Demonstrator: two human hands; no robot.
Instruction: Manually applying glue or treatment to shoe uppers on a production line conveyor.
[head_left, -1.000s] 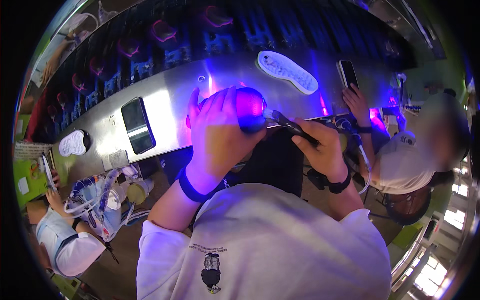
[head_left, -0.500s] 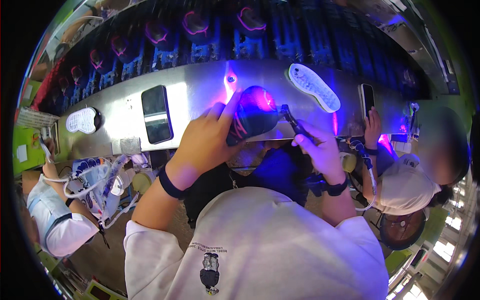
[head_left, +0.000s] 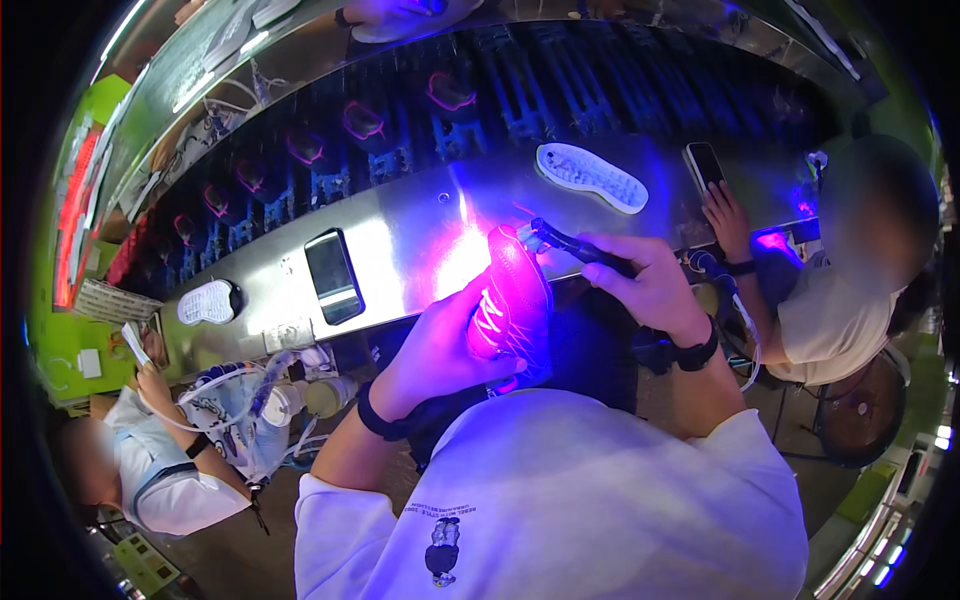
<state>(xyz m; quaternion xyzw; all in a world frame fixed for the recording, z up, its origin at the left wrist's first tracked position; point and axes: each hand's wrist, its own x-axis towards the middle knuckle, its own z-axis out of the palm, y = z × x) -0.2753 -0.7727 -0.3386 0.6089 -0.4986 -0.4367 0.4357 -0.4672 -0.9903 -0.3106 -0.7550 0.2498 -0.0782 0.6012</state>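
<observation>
My left hand (head_left: 440, 335) is closed around a laced shoe upper (head_left: 522, 305), held at the near edge of the metal bench. Bright pink and violet light washes over the shoe, so its true colour is hard to read; its toe points away from me. In my right hand (head_left: 648, 285) is a small dark-handled brush (head_left: 582, 248), gripped by its handle. The brush's bristle end is at the shoe's toe, and whether it touches is hard to make out.
On the metal bench (head_left: 395, 240) lie a white shoe sole (head_left: 592, 180), a phone (head_left: 334, 277), another sole (head_left: 207, 302) and a second phone (head_left: 703, 163) by a co-worker's hand (head_left: 728, 218). Behind it, a dark conveyor (head_left: 520, 90) carries several shoe uppers. Another person sits at left.
The shoe has turned from lying sideways to toe-away, showing its laces. My right hand has brought the brush up to its toe. The view has shifted, and the pink light is brighter.
</observation>
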